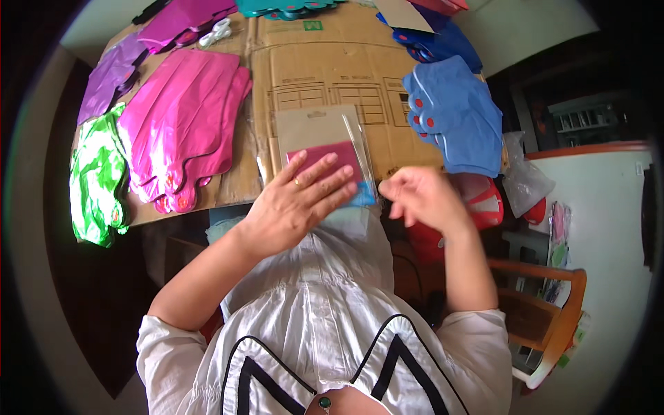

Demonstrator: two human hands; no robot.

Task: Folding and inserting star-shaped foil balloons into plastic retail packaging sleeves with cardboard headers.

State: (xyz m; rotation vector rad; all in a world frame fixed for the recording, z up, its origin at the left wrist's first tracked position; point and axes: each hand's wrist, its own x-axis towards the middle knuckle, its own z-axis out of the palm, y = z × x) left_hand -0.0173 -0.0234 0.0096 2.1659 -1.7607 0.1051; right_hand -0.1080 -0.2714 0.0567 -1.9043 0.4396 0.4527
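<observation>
A clear plastic packet with a hang hole at its top lies at the near edge of the cardboard-covered table. Inside it show a folded pink sheet and a bit of bright blue. My left hand, a ring on one finger, rests flat across the packet with fingers stretched out, hiding much of its lower part. Just right of the packet is my right hand, its fingers curled and the thumb drawn up to the forefinger. Whatever may be between those fingertips is too small to make out.
Flattened cardboard covers the table. Foil balloons lie around it: pink, green and purple at left, teal at the back, blue at right. A wooden chair stands right.
</observation>
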